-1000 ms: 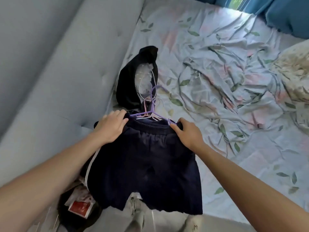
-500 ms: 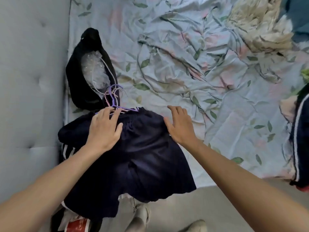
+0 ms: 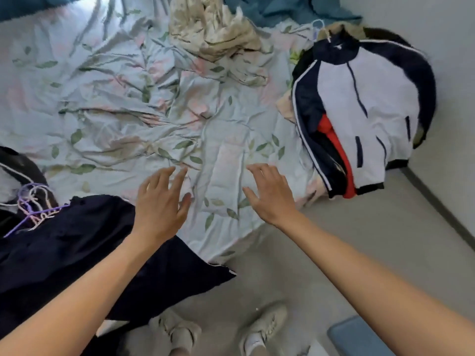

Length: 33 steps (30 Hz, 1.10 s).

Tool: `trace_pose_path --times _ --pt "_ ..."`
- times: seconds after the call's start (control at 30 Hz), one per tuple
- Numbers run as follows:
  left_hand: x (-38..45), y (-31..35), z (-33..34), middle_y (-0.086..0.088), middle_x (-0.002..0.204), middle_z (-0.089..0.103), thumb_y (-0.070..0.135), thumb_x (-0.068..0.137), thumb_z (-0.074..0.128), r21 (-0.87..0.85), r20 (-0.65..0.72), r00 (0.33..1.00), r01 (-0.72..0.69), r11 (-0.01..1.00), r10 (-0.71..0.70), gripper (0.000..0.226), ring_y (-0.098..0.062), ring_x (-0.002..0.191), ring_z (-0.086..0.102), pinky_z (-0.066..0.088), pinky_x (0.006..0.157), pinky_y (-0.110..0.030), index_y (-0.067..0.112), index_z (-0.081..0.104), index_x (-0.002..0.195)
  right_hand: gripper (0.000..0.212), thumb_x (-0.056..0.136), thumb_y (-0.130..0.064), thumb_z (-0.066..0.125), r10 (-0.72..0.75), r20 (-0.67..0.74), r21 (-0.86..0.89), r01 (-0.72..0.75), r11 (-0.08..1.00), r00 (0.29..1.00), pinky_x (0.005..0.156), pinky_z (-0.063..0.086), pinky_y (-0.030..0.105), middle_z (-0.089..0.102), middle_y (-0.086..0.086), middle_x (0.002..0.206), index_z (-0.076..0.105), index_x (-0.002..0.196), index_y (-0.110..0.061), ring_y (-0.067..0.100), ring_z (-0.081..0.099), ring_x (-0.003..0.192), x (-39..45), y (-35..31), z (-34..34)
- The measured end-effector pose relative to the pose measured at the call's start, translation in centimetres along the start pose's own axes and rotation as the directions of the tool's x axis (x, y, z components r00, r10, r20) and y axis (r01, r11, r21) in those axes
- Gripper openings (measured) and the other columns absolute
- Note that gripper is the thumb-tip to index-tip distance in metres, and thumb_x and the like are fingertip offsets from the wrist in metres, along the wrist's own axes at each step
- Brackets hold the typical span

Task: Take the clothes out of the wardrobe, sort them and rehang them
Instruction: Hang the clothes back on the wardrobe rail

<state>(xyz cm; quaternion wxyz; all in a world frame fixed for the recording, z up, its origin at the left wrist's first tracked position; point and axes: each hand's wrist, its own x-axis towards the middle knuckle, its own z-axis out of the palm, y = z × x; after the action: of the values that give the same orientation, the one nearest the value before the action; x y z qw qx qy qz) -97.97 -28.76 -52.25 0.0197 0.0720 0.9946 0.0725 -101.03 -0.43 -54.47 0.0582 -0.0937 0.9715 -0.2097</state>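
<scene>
Dark navy shorts (image 3: 77, 247) lie flat at the bed's near left corner and hang over its edge. A bundle of purple and pale hangers (image 3: 33, 209) rests at their waistband. My left hand (image 3: 160, 204) hovers open just right of the shorts, holding nothing. My right hand (image 3: 270, 192) is open over the floral bedsheet (image 3: 144, 104), fingers spread. A white and navy jacket (image 3: 365, 111) on a hanger tops a pile of clothes, with a red garment showing, at the bed's right edge.
A crumpled beige cloth (image 3: 218, 34) lies at the far side of the bed, with teal fabric (image 3: 288, 7) behind it. Black fabric (image 3: 23, 165) sits at the left edge. Grey floor, my shoes (image 3: 262, 330) and a blue-grey object (image 3: 357, 337) are below. A wall rises on the right.
Both hands have let go of the navy shorts and moved right, over the bare sheet. The view has swung right, bringing the jacket pile into sight.
</scene>
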Motion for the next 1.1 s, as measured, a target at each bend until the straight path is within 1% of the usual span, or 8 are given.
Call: trace_pose_path --times 0.2,0.33,0.47,0.6,0.73,0.9,1.03,1.1 --pt "2.9 17.1 -3.7 -0.007 0.148 0.052 0.049 0.103 0.036 -0.007 0.017 0.995 -0.103 0.995 0.103 0.061 -0.034 0.135 0.049 0.041 0.106 -0.050 0.018 0.043 0.156 0.054 0.099 -0.043 0.056 0.169 -0.117 0.015 -0.169 0.986 0.979 0.109 0.044 0.047 0.053 0.000 0.146 0.049 0.147 -0.019 0.025 0.046 0.135 -8.3 12.8 -13.8" --pt "5.3 26.2 -7.2 -0.005 0.145 0.054 0.048 0.104 0.037 -0.071 -0.007 0.992 -0.127 0.989 0.126 0.059 -0.032 0.133 0.049 0.041 0.108 -0.050 0.020 0.043 0.155 0.056 0.100 -0.043 0.055 0.226 -0.172 0.006 -0.228 0.974 0.959 0.109 0.045 0.044 0.052 -0.001 0.148 0.049 0.149 -0.017 0.021 0.046 0.134 -12.4 16.4 -22.0" --pt "8.8 32.5 -10.7 -0.003 0.140 0.056 0.047 0.104 0.038 -0.070 -0.033 0.986 -0.164 0.984 0.162 0.056 -0.029 0.129 0.050 0.042 0.104 -0.047 0.020 0.045 0.153 0.054 0.099 -0.041 0.057 0.261 -0.205 0.043 -0.258 0.965 0.943 0.107 0.047 0.046 0.052 -0.001 0.147 0.049 0.147 -0.018 0.022 0.047 0.133 -13.5 17.9 -27.5" --pt "13.8 35.7 -12.1 -0.003 0.138 0.056 0.047 0.103 0.037 -0.068 -0.072 0.982 -0.182 0.981 0.177 0.055 -0.030 0.126 0.052 0.043 0.102 -0.047 0.021 0.045 0.152 0.055 0.100 -0.043 0.057 0.251 -0.205 0.060 -0.243 0.968 0.946 0.109 0.047 0.046 0.050 -0.001 0.150 0.047 0.149 -0.019 0.021 0.045 0.136 -11.2 19.8 -30.2" --pt "18.8 37.3 -10.8 -0.003 0.139 0.055 0.052 0.103 0.038 -0.071 -0.067 0.986 -0.157 0.985 0.153 0.059 -0.031 0.127 0.052 0.044 0.103 -0.048 0.021 0.043 0.153 0.057 0.100 -0.040 0.060 0.296 -0.192 0.153 -0.270 0.951 0.936 0.117 0.040 0.041 0.047 -0.002 0.153 0.045 0.152 -0.019 0.020 0.038 0.143 -6.9 23.1 -31.7" --pt "24.8 39.3 -8.1 -0.006 0.139 0.057 0.050 0.103 0.051 -0.133 0.031 0.998 -0.043 0.990 0.048 0.060 -0.033 0.127 0.054 0.045 0.100 -0.050 0.018 0.046 0.154 0.059 0.101 -0.041 0.057 0.315 -0.128 0.137 -0.297 0.945 0.941 0.117 0.039 0.043 0.043 -0.003 0.156 0.042 0.154 -0.021 0.019 0.035 0.144 -0.4 28.7 -34.5" --pt "30.8 40.3 -8.7 -0.003 0.136 0.058 0.058 0.098 0.035 -0.119 0.036 0.998 -0.047 0.992 0.052 0.067 -0.030 0.125 0.056 0.047 0.098 -0.049 0.020 0.047 0.152 0.057 0.102 -0.041 0.056 0.314 -0.118 0.128 -0.299 0.946 0.942 0.116 0.040 0.044 0.044 -0.004 0.155 0.042 0.154 -0.022 0.018 0.037 0.143 5.9 32.8 -37.3" --pt "33.7 40.5 -9.3 -0.004 0.136 0.057 0.058 0.098 0.033 -0.130 0.044 0.998 -0.033 0.991 0.039 0.068 -0.031 0.125 0.055 0.047 0.098 -0.050 0.020 0.046 0.152 0.055 0.102 -0.040 0.055 0.303 -0.120 0.122 -0.289 0.950 0.945 0.116 0.039 0.043 0.044 -0.003 0.156 0.043 0.153 -0.022 0.019 0.038 0.142 8.5 33.9 -38.3"
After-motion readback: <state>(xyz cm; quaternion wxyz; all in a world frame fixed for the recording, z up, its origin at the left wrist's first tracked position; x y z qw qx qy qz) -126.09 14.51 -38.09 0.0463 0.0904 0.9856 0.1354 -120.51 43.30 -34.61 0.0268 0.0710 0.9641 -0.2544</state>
